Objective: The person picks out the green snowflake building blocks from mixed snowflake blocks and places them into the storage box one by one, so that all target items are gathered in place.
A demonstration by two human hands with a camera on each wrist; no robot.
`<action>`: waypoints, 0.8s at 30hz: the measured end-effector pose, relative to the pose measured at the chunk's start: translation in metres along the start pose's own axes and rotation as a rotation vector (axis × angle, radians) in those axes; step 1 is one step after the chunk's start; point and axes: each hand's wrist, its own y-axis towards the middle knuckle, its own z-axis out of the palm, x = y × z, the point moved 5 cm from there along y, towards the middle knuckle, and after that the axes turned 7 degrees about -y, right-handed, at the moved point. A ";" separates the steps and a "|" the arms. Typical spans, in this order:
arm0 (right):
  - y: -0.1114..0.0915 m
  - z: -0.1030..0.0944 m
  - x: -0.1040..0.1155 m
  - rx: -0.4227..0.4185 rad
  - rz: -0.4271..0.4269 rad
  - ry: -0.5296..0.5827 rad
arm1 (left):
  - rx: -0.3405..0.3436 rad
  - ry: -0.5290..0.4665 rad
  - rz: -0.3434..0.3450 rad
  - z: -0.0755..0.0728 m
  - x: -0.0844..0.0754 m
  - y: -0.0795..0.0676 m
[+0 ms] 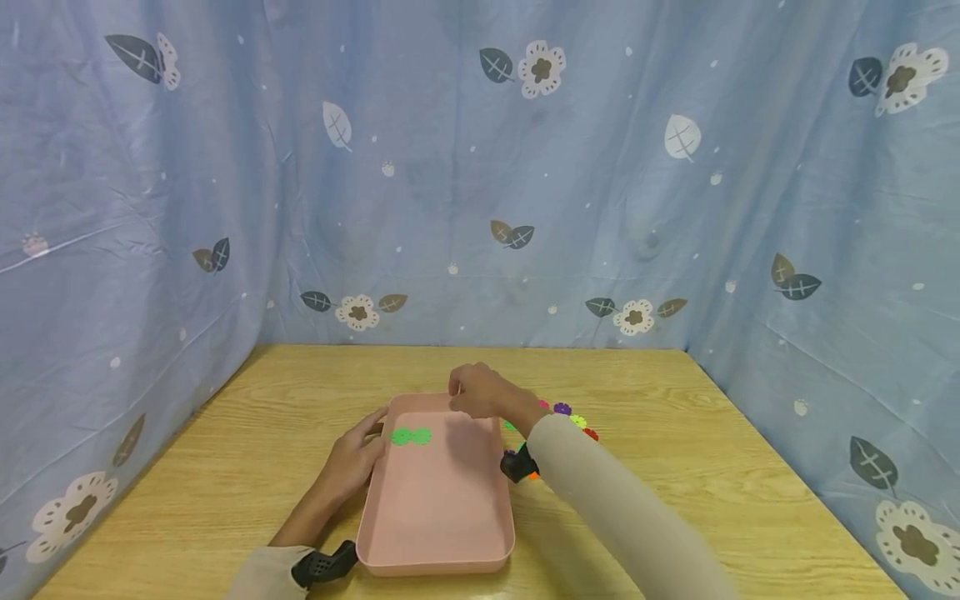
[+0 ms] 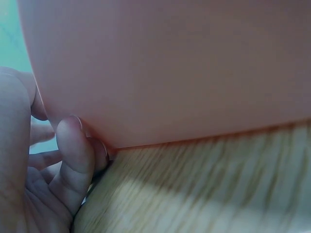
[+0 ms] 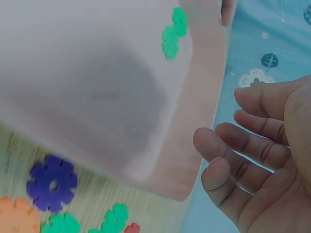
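A shallow pink tray (image 1: 442, 517) lies lengthwise before me on the table. Inside it, near the left wall, two green flower-shaped plastic pieces (image 1: 412, 437) lie joined side by side. My left hand (image 1: 348, 462) grips the tray's left side; in the left wrist view, its fingertips (image 2: 75, 141) curl about the pink wall close to the wood. Over the tray's far right corner is my right hand (image 1: 483, 392). In the right wrist view its fingers (image 3: 252, 145) are loosely bent, right at the rim, with nothing between them and the thumb.
Right of the tray, partly hidden by my right forearm, several loose flower-shaped pieces lie on the wooden table (image 1: 675, 467), among them a purple piece (image 3: 52, 183) and an orange piece (image 3: 18, 216). A blue patterned curtain (image 1: 450, 167) stands behind the table and along both sides.
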 end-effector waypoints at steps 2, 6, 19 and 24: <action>-0.003 -0.002 0.000 -0.005 -0.019 0.002 | 0.001 0.002 -0.001 0.000 0.000 0.000; -0.009 -0.011 -0.002 -0.017 -0.054 0.049 | 0.002 0.005 -0.002 -0.001 0.000 0.001; -0.034 -0.017 -0.024 -0.024 -0.093 -0.069 | 0.008 0.011 0.007 0.000 -0.002 -0.001; -0.038 -0.008 -0.026 -0.042 -0.135 -0.042 | 0.001 0.028 0.022 0.000 -0.003 -0.001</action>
